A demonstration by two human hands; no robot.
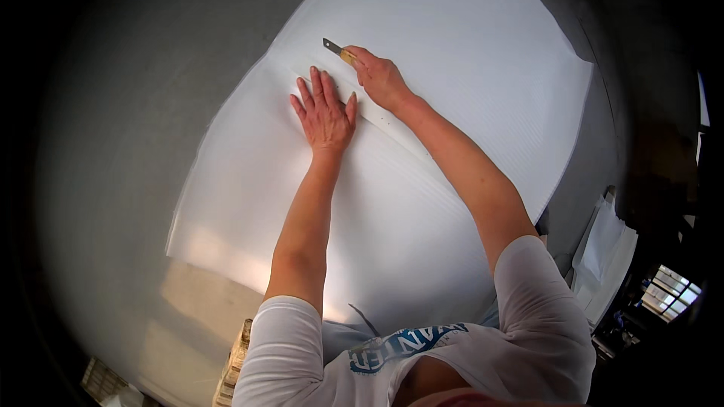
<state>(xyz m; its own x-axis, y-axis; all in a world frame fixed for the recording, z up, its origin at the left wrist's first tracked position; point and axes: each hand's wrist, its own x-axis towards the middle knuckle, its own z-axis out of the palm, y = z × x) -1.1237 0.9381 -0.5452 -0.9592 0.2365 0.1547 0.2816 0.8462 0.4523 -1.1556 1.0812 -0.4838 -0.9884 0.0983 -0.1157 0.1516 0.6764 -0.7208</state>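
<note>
A large white sheet (467, 38) with fine ribs lies spread out below me, and a straight crease or edge runs diagonally across its middle. My right hand (379, 79) is wrapped round the yellowish handle of a utility knife (332, 47), whose blade sticks out toward the upper left over the sheet. Beside that line my left hand (326, 114) presses flat on the sheet, fingers spread, just below and left of the knife. Whether the blade touches the sheet I cannot tell. A few small dark specks lie along the line.
Grey floor (136, 105) surrounds the sheet. At the lower left are a wooden slatted piece (232, 362) and a crate-like object (103, 380). On the right lies a stack of white sheeting (605, 256), with a window (670, 292) beyond it.
</note>
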